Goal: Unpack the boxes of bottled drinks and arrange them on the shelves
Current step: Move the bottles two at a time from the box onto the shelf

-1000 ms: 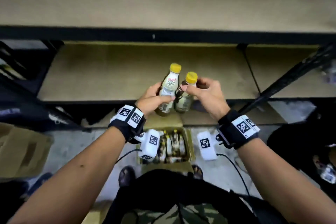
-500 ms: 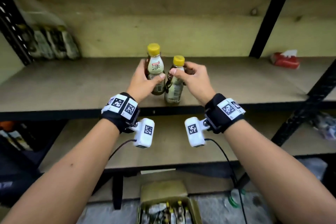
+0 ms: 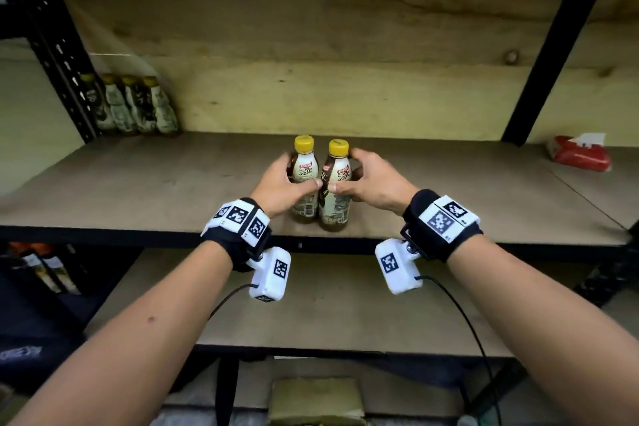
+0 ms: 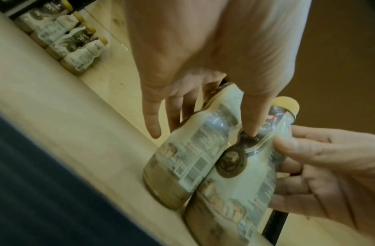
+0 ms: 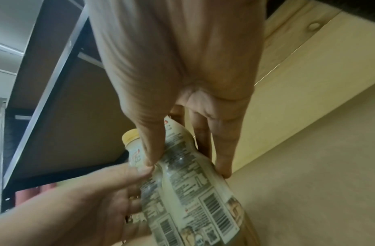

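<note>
Behind gripped bottles (image 3: 320,183): bottle row (image 3: 129,104), red packet (image 3: 579,154).

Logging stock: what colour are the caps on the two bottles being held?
Yellow caps on both bottles; clearest in the head view.

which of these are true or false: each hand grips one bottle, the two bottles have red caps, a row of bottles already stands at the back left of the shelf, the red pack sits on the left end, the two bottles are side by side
1. Each hand grips one bottle. True: the left hand grips the left bottle, the right hand grips the right bottle.
2. The two bottles have red caps. False: both caps are yellow.
3. A row of bottles already stands at the back left of the shelf. True: the row of bottles.
4. The red pack sits on the left end. False: the red pack lies at the right end.
5. The two bottles are side by side. True.
</note>
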